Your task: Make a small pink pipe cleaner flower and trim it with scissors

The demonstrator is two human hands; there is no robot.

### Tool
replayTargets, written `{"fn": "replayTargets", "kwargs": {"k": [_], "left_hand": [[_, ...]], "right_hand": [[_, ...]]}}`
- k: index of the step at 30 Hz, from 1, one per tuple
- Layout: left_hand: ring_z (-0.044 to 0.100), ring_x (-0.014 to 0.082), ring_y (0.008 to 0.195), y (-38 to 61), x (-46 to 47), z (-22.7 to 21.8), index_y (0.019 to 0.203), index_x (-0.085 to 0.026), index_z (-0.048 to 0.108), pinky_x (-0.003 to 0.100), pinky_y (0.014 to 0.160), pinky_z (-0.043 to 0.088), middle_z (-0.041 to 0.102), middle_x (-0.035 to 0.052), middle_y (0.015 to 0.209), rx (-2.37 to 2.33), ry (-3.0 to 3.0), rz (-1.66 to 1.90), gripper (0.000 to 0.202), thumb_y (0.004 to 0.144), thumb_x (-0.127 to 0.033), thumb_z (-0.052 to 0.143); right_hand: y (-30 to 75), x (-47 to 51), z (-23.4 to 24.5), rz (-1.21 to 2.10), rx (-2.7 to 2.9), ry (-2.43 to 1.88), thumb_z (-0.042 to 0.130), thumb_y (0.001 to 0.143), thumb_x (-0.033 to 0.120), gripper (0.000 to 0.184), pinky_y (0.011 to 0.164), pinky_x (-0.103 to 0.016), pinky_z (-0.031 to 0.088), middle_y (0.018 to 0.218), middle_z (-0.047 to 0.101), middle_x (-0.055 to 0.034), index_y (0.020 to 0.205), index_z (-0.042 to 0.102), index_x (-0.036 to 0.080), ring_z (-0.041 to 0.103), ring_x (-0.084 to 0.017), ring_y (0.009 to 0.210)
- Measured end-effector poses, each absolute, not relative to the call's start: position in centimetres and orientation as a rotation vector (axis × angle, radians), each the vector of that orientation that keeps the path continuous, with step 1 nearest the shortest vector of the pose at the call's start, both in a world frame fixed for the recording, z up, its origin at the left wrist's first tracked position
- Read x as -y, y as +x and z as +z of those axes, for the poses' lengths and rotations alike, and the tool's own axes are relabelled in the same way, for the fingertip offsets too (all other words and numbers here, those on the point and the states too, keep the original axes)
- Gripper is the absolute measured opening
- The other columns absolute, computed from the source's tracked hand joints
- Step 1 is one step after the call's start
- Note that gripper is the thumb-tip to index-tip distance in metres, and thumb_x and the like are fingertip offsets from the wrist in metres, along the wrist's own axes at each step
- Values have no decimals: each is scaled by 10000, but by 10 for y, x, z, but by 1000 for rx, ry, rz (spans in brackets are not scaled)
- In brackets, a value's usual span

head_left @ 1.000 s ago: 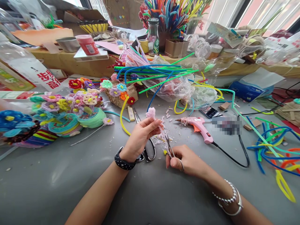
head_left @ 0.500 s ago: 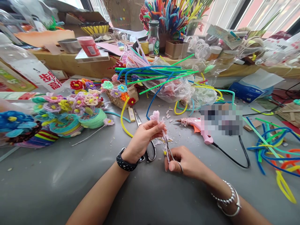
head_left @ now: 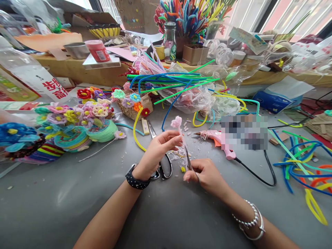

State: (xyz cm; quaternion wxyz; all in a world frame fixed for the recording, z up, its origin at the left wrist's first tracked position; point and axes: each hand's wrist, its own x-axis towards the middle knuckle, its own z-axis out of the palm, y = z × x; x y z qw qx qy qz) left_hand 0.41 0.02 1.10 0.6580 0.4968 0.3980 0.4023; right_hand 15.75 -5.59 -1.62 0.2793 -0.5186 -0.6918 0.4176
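Observation:
Between the fingertips of my left hand is the stem of a pale pink pipe-cleaner flower, its head standing above the fingers. My right hand holds a small pair of scissors by the handles, blades pointing up along the fuzzy stem. Whether the blades touch the stem, I cannot tell. A small yellow bit shows beside the scissors. Under my left hand lies a larger pair of black-handled scissors, partly covered. Pink fuzz trimmings are scattered on the grey table.
A pink glue gun with a black cord lies to the right. Finished pipe-cleaner flowers crowd the left side. Loose coloured pipe cleaners tangle at far right, and a bundle of green and blue ones lies on plastic bags at the back.
The flower now stands higher and slightly right of my left fingers, whose grip has shifted down the stem. My right hand and the small scissors have moved slightly.

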Motion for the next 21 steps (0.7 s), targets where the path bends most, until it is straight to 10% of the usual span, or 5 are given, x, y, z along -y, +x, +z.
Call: {"fn": "replayTargets", "kwargs": {"k": [21], "left_hand": [[471, 98, 609, -1, 2, 19, 626, -147, 523, 212, 576, 371, 500, -4, 626, -719, 1605, 428, 245, 749, -357, 499]], "right_hand": [[167, 54, -12, 1638, 1733, -1084, 365, 595, 768, 671, 451, -218, 232, 473, 390, 14, 493, 516, 122, 331, -81, 470]]}}
